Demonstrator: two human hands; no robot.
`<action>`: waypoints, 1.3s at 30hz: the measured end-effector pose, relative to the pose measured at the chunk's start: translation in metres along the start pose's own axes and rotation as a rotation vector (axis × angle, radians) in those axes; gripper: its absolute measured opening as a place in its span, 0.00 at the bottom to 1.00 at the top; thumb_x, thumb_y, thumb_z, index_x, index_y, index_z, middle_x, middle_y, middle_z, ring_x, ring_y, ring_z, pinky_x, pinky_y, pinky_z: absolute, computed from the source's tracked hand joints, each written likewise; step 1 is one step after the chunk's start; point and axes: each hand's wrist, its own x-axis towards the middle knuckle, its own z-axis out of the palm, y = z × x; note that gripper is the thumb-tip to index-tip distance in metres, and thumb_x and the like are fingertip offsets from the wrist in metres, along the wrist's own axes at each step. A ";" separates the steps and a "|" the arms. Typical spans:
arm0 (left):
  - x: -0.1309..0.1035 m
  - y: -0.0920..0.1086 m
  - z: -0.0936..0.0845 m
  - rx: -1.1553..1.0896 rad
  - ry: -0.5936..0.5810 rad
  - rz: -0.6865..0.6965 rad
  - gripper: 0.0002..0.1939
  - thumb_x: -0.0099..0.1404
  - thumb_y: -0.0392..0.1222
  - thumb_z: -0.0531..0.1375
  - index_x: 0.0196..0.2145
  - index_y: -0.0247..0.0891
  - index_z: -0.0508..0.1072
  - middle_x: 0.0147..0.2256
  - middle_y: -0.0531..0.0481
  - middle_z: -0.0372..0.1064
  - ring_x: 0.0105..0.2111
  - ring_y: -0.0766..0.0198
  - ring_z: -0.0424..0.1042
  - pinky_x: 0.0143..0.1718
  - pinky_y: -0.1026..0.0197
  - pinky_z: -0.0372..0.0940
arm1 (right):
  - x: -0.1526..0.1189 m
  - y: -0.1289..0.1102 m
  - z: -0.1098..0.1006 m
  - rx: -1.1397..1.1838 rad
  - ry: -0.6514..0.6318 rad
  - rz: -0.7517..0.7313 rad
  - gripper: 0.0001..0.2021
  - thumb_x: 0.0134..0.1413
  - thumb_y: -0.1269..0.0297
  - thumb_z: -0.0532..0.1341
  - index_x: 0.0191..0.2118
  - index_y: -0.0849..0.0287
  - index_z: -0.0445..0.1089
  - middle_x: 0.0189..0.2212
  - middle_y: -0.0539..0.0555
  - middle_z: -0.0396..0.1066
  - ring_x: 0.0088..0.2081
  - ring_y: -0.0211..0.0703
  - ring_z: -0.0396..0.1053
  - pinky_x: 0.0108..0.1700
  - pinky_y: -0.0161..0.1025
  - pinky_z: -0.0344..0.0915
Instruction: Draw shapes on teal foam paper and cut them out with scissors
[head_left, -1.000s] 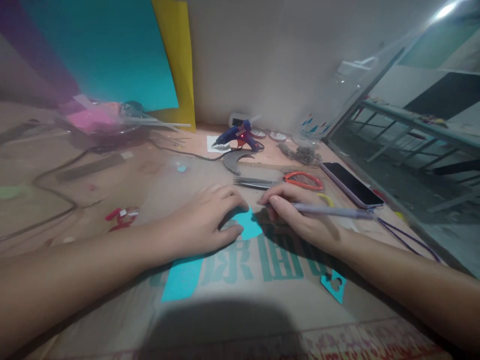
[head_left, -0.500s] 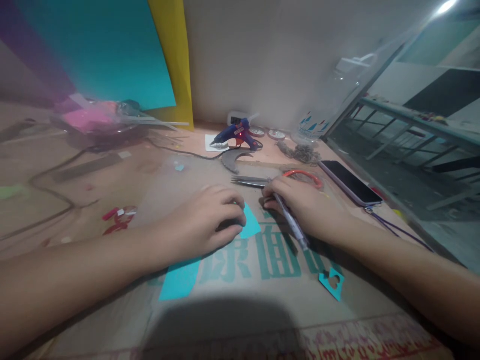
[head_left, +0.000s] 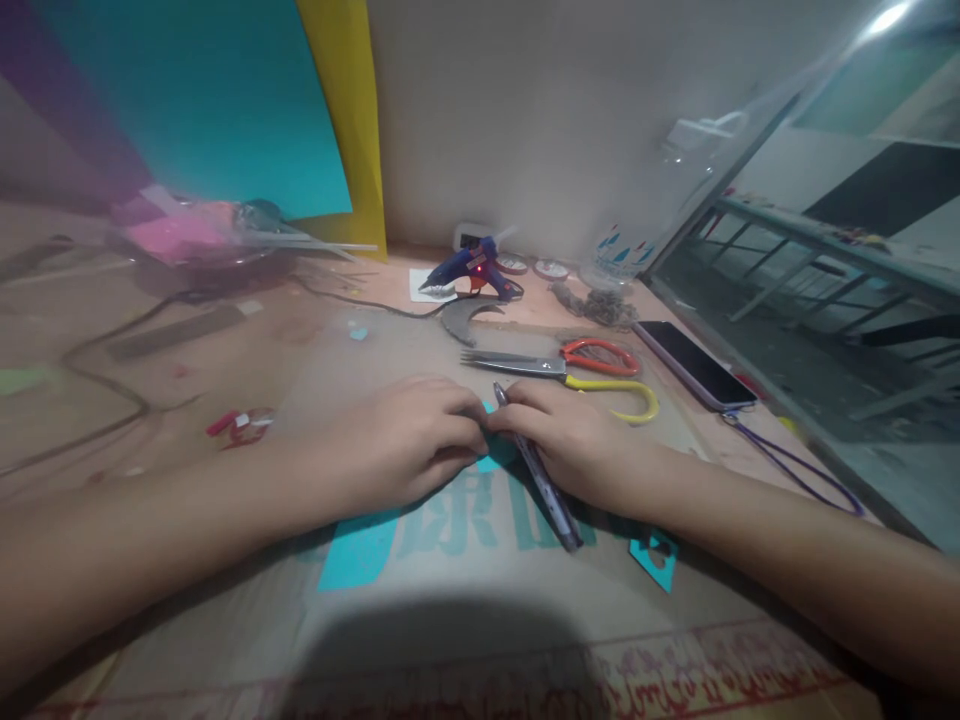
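Since a moment ago the right hand (head_left: 577, 450) has drawn in to meet the left hand (head_left: 405, 450), and the pen (head_left: 536, 475) has swung so its far end points back toward the person, baring the scissors (head_left: 562, 365) behind. The right hand's grip is closed around the pen, while the left hand's fingers curl down, pinching the turquoise paper piece (head_left: 360, 555) flat on the cardboard-covered table (head_left: 465, 590). At the far left a clear container (head_left: 202, 240) holds pink and teal scraps, too blurred to tell apart.
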 end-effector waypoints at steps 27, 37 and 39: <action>0.000 0.001 -0.001 -0.026 0.000 -0.003 0.14 0.73 0.39 0.55 0.39 0.37 0.80 0.43 0.42 0.76 0.44 0.54 0.76 0.46 0.53 0.70 | 0.002 0.001 -0.010 0.051 -0.135 0.050 0.12 0.65 0.75 0.53 0.45 0.60 0.73 0.35 0.55 0.68 0.34 0.43 0.66 0.36 0.37 0.60; 0.001 -0.001 -0.001 -0.033 -0.002 0.003 0.15 0.74 0.39 0.53 0.39 0.37 0.80 0.44 0.41 0.76 0.43 0.55 0.76 0.46 0.54 0.70 | 0.003 -0.002 -0.016 -0.039 -0.177 0.026 0.13 0.65 0.76 0.52 0.45 0.60 0.73 0.37 0.56 0.70 0.34 0.44 0.65 0.35 0.38 0.58; 0.001 -0.001 -0.001 -0.029 0.002 0.003 0.15 0.74 0.40 0.53 0.39 0.36 0.80 0.44 0.41 0.76 0.43 0.55 0.76 0.46 0.54 0.70 | 0.003 -0.002 -0.016 -0.091 -0.139 0.007 0.15 0.65 0.76 0.50 0.46 0.61 0.73 0.36 0.57 0.70 0.34 0.45 0.64 0.34 0.38 0.58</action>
